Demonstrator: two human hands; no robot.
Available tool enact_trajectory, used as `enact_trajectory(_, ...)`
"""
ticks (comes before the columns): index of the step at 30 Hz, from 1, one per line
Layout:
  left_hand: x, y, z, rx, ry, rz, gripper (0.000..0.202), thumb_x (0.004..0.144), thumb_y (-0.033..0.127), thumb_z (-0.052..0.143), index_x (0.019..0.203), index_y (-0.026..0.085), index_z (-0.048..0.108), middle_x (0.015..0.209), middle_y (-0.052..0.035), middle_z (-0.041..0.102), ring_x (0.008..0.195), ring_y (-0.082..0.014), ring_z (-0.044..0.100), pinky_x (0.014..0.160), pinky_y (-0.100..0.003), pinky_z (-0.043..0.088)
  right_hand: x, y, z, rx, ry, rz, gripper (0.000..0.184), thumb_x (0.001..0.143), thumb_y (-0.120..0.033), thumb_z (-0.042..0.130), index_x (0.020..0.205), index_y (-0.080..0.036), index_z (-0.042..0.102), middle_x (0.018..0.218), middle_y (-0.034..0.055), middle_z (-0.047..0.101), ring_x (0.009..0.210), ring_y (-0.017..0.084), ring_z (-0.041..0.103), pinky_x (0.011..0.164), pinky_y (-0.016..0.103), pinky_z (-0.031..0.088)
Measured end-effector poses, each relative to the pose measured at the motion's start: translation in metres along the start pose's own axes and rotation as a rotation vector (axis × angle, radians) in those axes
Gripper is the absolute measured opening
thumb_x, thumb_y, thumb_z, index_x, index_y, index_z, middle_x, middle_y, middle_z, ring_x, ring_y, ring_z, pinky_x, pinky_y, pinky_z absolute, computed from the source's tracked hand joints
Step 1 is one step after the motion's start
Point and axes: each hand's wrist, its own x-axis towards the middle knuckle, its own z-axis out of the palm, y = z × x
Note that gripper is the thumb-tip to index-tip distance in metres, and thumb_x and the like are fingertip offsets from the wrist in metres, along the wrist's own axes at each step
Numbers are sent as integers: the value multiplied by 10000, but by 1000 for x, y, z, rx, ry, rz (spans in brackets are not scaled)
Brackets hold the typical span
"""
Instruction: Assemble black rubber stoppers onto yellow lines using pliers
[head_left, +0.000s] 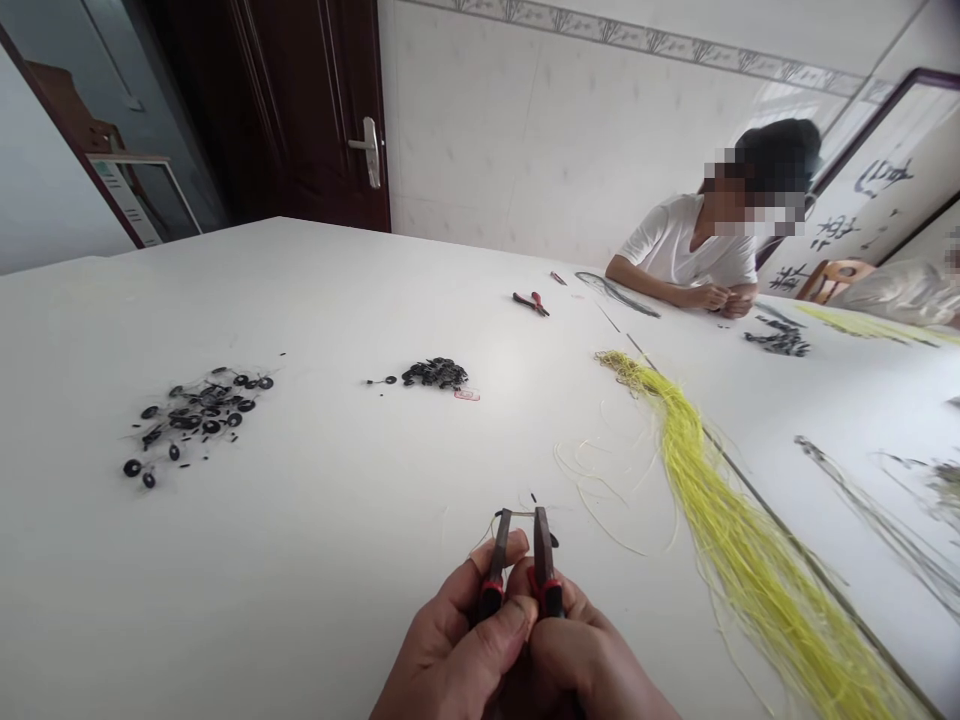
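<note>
Left hand (pixel 454 655) and right hand (pixel 581 665) closed on pliers (pixel 543 550), tips far; yellow fibres (pixel 739 530) lie right, long axis near-far, closer to the right hand.

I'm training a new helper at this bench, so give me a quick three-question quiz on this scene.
1. True or false: the bundle of yellow strands lies to the right of the right hand.
2. What does the left hand grip?
A) pliers
B) a door handle
C) scissors
3. What lies in the two heaps on the white table, ahead and to the left of the hands?

Key:
1. True
2. A
3. Small black rings
</note>
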Motion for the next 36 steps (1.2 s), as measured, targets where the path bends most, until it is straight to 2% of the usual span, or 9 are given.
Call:
enact_trajectory(3,-1,0,1,-14,-6,-12,323,697,163,657,1012,224,619,880,-35,698,801,-168,642,730,-249,471,-2,-2,-1,-89,14,6,137,367,-73,401,458,-173,424,359,-61,395,337,54,315,365,195,178)
enact_trajectory(9,3,-2,-5,23,93,-19,435,656,194,695,1073,226,575,894,-50,693,831,-191,637,761,-275,466,-7,-10,3,-214,15,-9,113,344,-95,363,407,-187,382,312,-52,353,319,74,320,341,205,214)
enact_trajectory(18,1,6,-5,69,20,55,501,620,274,720,1092,211,563,781,-22,638,735,-144,583,679,-241,427,7,-4,-8,-155,-69,-51,169,363,-71,381,484,-189,387,377,-45,443,361,94,405,373,208,247)
enact_trajectory(21,4,8,-11,297,51,88,482,689,317,655,1142,200,536,640,13,574,536,-83,486,531,-197,366,8,-13,-11,-221,-143,-163,148,398,-73,399,489,-189,394,377,-42,440,364,102,409,375,217,254)
enact_trajectory(24,6,10,-13,548,38,182,454,740,323,593,1174,215,515,584,40,488,533,-87,432,520,-202,334,9,-29,-17,-259,-121,-349,159,443,-46,408,525,-182,415,441,-46,453,440,96,416,415,212,285)
enact_trajectory(27,5,16,-12,792,-108,291,429,766,252,546,1193,243,502,698,19,518,626,-110,449,607,-224,369,15,-43,-26,-267,-62,-460,180,482,-30,406,568,-188,412,446,-57,422,447,90,368,418,212,266)
enact_trajectory(31,7,30,-12,1377,-298,576,443,732,133,513,1153,269,541,852,-32,597,764,-178,505,752,-291,380,25,-53,-32,-265,-43,-559,189,487,-27,399,567,-194,362,446,-68,378,427,81,318,404,214,233)
enact_trajectory(34,11,40,-14,1757,-421,680,446,670,103,533,1079,273,589,800,-41,612,744,-203,506,713,-304,377,28,-56,-33,-268,-39,-590,201,489,-32,400,578,-200,335,448,-75,350,418,77,305,398,217,218)
enact_trajectory(36,13,44,-14,1836,-406,717,424,651,86,528,1037,246,600,813,-49,611,754,-208,500,694,-299,380,28,-57,-34,-280,-31,-600,207,493,-33,408,593,-201,340,466,-77,355,418,73,306,399,215,216)
